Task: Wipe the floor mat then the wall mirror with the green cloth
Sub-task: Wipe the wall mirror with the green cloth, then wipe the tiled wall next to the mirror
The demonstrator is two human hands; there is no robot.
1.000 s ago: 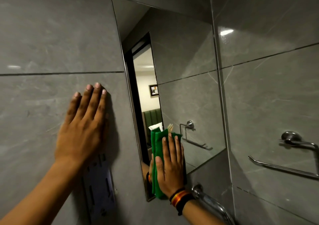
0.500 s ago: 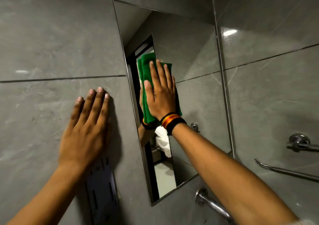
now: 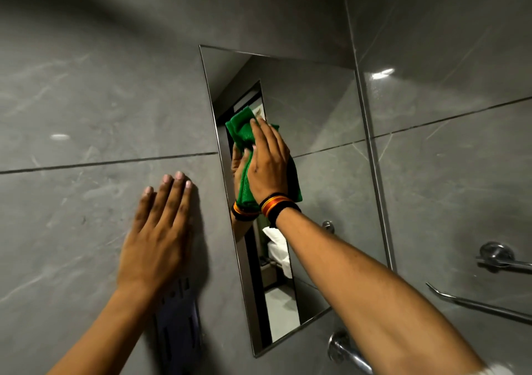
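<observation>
A tall wall mirror (image 3: 316, 132) is set into grey wall tiles. My right hand (image 3: 269, 163) presses a folded green cloth (image 3: 240, 131) flat against the mirror's left side, about halfway up; the cloth sticks out above my fingers and below my palm. A striped band circles that wrist. My left hand (image 3: 159, 233) lies flat with fingers apart on the grey tile left of the mirror, holding nothing. The floor mat is out of sight.
A dark wall-mounted bracket (image 3: 180, 325) sits just below my left hand. A chrome towel rail (image 3: 501, 259) and a second bar (image 3: 475, 302) are fixed on the right wall. A chrome pipe fitting (image 3: 345, 348) juts out below the mirror.
My right hand has slid the cloth from the mirror's lower edge up to its middle. The view has tilted upward. My left hand has stayed flat on the tile.
</observation>
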